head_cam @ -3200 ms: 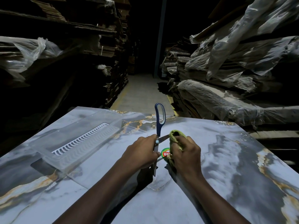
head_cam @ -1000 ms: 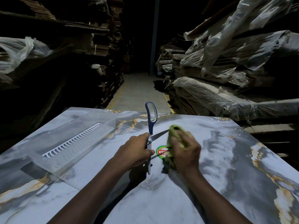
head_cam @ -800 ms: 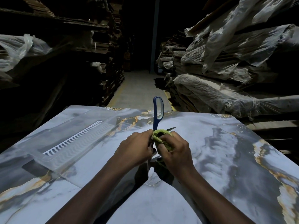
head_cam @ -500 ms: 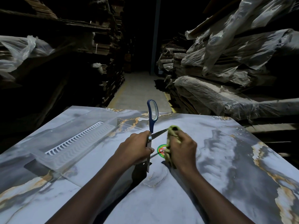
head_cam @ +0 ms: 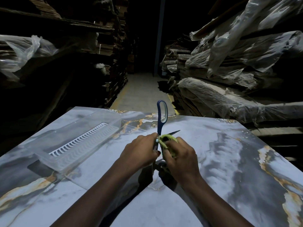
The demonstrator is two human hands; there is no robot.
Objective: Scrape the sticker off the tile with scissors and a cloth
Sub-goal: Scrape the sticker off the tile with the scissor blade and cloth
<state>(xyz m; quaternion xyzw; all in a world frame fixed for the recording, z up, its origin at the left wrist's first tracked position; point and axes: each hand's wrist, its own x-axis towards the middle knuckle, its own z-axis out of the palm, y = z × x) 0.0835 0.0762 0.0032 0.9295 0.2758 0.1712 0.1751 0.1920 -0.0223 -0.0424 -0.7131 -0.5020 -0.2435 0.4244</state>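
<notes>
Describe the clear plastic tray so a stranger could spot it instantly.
Start at the large marbled tile that fills the foreground. On its left part, left of the left hand, lies the clear plastic tray. It alone is see-through, with a white slotted strip inside.

Both forearms were bare from the frame's lower edge to the wrists, with no sleeves in view, and the left hand [head_cam: 139,152] and right hand [head_cam: 181,158] showed no gloves, the fingers [head_cam: 165,153] short-nailed as far as showed.
</notes>
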